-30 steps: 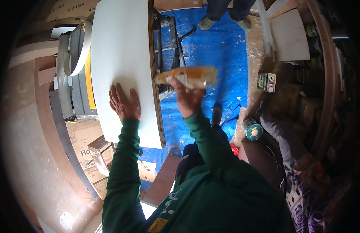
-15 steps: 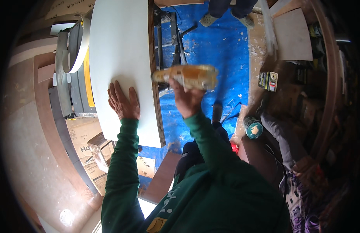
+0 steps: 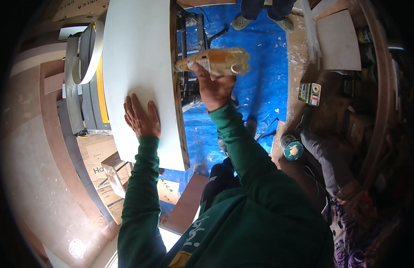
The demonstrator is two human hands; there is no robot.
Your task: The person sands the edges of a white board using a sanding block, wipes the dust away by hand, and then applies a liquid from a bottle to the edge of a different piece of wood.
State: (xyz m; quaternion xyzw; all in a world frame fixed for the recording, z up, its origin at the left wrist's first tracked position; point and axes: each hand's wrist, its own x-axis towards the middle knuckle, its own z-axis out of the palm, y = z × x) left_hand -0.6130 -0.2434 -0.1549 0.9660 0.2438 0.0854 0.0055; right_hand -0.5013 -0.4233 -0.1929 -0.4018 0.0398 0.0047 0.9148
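Note:
A long white-faced board (image 3: 138,49) lies in front of me, its rough brown edge (image 3: 179,116) turned to the right. On its white face my left hand (image 3: 142,119) rests flat, fingers stretched out and thumb apart. My right hand (image 3: 217,92) grips a clear plastic squeeze bottle (image 3: 218,60) with amber-yellow contents, probably glue, from the near side. The bottle lies sideways, its narrow tip pointing left at the board's brown edge. Whether the tip touches the edge I cannot tell. Part of the bottle's underside is hidden by my fingers.
Blue sheeting (image 3: 263,85) covers the floor on the right. A black metal stand (image 3: 199,33) shows beside the board. A curved white strip (image 3: 96,56) stands at the left. A green tin (image 3: 292,148) sits at the right. Another person's clogs (image 3: 239,22) are at the far end.
My right hand and the bottle have moved away from me along the board's brown edge. My left hand stays in place on the white face.

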